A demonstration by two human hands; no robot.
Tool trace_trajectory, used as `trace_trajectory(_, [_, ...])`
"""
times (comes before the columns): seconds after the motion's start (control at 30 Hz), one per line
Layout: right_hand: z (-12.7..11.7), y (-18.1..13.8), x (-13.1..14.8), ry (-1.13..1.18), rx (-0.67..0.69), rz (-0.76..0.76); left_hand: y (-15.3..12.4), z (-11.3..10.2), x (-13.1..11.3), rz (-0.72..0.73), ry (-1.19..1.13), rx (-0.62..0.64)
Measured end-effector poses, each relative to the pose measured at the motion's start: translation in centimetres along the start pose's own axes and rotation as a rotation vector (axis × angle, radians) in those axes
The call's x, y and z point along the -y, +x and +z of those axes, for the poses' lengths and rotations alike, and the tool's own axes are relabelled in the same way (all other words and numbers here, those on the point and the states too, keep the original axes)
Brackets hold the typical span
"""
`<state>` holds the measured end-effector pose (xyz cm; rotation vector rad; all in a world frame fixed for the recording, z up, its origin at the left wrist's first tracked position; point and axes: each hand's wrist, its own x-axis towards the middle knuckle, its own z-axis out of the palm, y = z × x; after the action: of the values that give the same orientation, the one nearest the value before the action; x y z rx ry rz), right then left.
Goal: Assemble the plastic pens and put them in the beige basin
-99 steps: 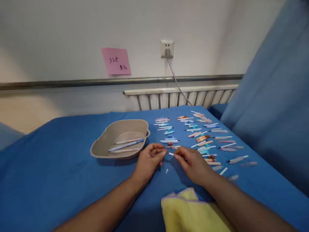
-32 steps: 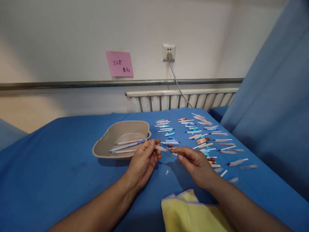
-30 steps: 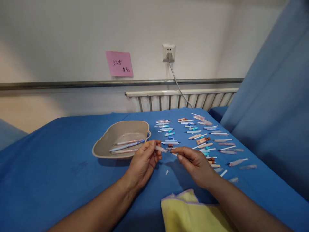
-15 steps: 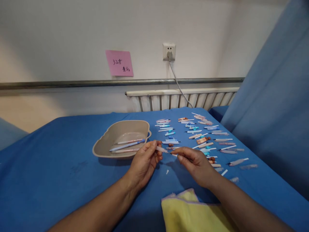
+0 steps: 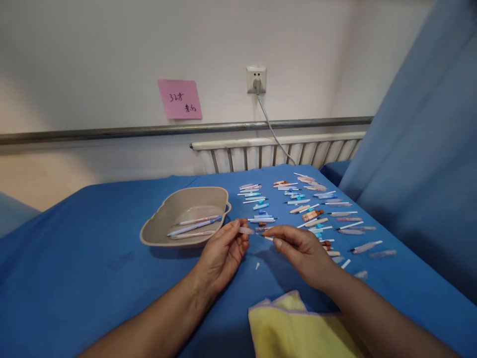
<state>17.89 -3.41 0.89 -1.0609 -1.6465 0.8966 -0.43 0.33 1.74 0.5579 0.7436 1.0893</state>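
Over the blue cloth, my left hand (image 5: pixel 225 248) is closed, pinching a translucent pale pink pen barrel (image 5: pixel 246 230) between thumb and fingers. Facing it, my right hand (image 5: pixel 300 251) grips a thin white pen refill (image 5: pixel 268 238) whose dark tip points toward the barrel. A narrow gap seems to lie between the two parts. Below them a small white cone-shaped piece (image 5: pixel 257 266) rests on the cloth. To the left, a beige bin (image 5: pixel 149 233) holds a blue pen (image 5: pixel 194 226) and two pinkish pens. My fingers hide much of the barrel.
Rows of pen parts (image 5: pixel 298 202) in blue, orange, pink and white spread over the right side of the blue-covered table (image 5: pixel 93 263). A folded yellow cloth (image 5: pixel 294 328) lies at the front. Behind are a rail (image 5: pixel 130 130) and a wall socket (image 5: pixel 256 79); a blue curtain (image 5: pixel 421 149) hangs right.
The barrel in my left hand has drawn slightly left, away from the refill tip, where they looked close to touching. My right hand has hardly moved. The view has shifted slightly.
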Motion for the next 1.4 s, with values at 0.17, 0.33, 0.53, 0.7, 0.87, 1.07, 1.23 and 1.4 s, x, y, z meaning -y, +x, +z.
trace_trajectory(0.17, [0.0,0.0,0.2,0.011,0.0,-0.005,-0.1,0.1,0.2,0.061,0.072,0.01])
trace_trajectory(0.33, [-0.1,0.0,0.2,0.013,0.011,-0.002,-0.3,0.4,0.3,0.13,0.156,0.011])
trace_trajectory(0.53, [-0.2,0.1,0.2,-0.007,0.027,0.009,-0.2,0.4,0.3,0.216,0.253,-0.021])
trace_trajectory(0.7, [-0.2,0.2,0.2,-0.025,0.032,0.011,-0.1,0.3,0.5,0.214,0.283,-0.027])
trace_trajectory(0.87, [-0.1,0.2,-0.3,-0.054,0.032,0.014,-0.1,0.1,0.6,0.242,0.302,-0.05])
trace_trajectory(1.07, [0.0,0.2,-0.8,-0.038,0.019,0.033,-0.2,0.1,0.6,0.296,0.376,-0.042])
trace_trajectory(1.23, [0.2,0.1,-0.8,-0.036,0.017,0.011,0.0,0.0,0.6,0.356,0.441,-0.053])
trace_trajectory(1.4, [0.5,0.1,-0.8,-0.046,-0.006,0.003,-0.3,0.1,0.8,0.349,0.454,-0.056])
